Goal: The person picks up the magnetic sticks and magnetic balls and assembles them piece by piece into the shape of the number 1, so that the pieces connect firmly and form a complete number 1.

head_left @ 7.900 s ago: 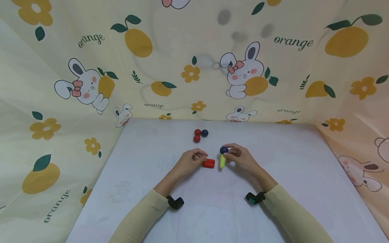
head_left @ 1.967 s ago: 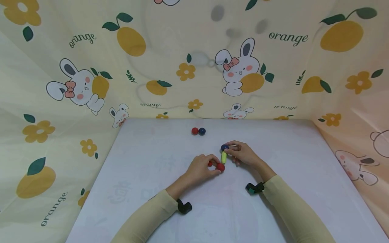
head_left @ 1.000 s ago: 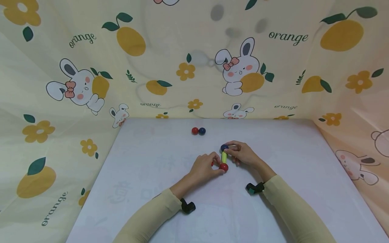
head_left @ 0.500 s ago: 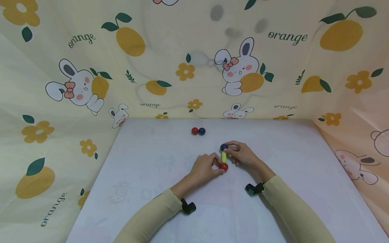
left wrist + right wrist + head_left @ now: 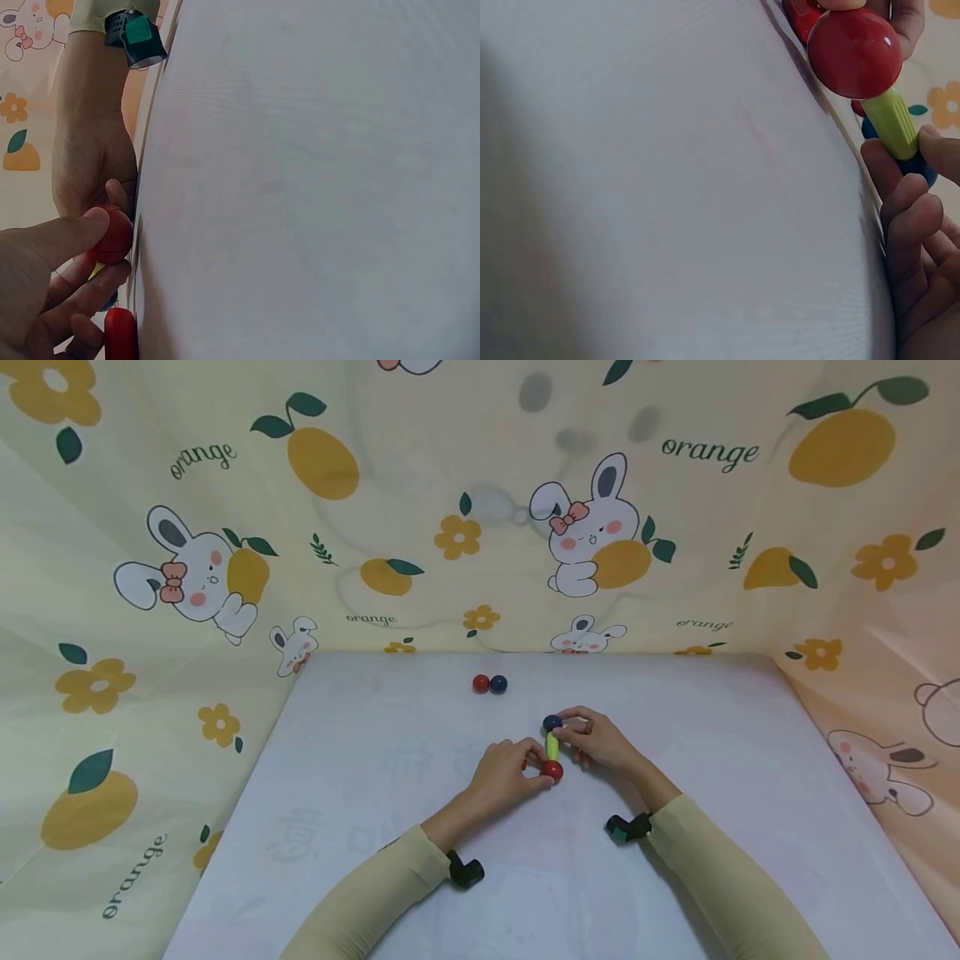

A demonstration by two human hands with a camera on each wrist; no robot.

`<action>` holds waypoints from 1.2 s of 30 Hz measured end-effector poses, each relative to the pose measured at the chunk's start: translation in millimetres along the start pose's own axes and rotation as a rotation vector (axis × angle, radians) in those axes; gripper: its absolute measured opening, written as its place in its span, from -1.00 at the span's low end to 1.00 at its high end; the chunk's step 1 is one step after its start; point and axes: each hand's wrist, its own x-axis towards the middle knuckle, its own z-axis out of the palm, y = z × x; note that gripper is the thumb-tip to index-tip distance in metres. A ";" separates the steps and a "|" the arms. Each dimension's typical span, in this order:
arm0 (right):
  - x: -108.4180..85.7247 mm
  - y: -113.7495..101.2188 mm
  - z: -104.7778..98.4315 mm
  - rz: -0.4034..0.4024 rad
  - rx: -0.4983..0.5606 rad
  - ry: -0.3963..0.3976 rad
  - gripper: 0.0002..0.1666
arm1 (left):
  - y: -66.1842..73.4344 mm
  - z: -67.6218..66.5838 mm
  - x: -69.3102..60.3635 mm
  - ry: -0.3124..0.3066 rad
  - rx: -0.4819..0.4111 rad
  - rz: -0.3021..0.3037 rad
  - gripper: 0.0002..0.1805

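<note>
Near the middle of the table, my left hand [image 5: 506,772] pinches a shiny red ball [image 5: 552,771] between thumb and fingers. The ball meets the near end of a short yellow-green ribbed rod [image 5: 891,124]. At that rod's far end is a dark blue ball [image 5: 552,722], which my right hand [image 5: 600,742] pinches together with the rod's end. In the right wrist view the red ball [image 5: 855,52] hides the joint. A red rod [image 5: 121,334] lies on the table by my left fingers, mostly covered by them in the head view.
Farther back, another red ball [image 5: 481,683] and another blue ball [image 5: 498,684] lie side by side. A cloth printed with rabbits and oranges [image 5: 420,460] rises behind and beside the white table [image 5: 360,877]. Each wrist wears a small black camera [image 5: 466,870].
A red ball has left the back group; my left hand brought it rightward against the rod's near end. My right hand stays on the blue ball and rod. The last half second shows barely any movement.
</note>
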 end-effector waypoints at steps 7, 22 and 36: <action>-1.6 0.4 0.9 -0.008 -0.035 0.014 -0.34 | -4.5 1.8 1.0 0.001 -0.005 -0.019 -0.62; -12.7 3.4 -1.2 -0.077 0.011 0.012 -0.44 | -3.7 -0.7 5.4 0.016 -0.008 -0.054 -0.64; -37.9 2.6 3.1 -0.098 0.012 -0.086 -0.56 | -6.3 -1.3 8.5 0.038 -0.026 -0.042 -0.62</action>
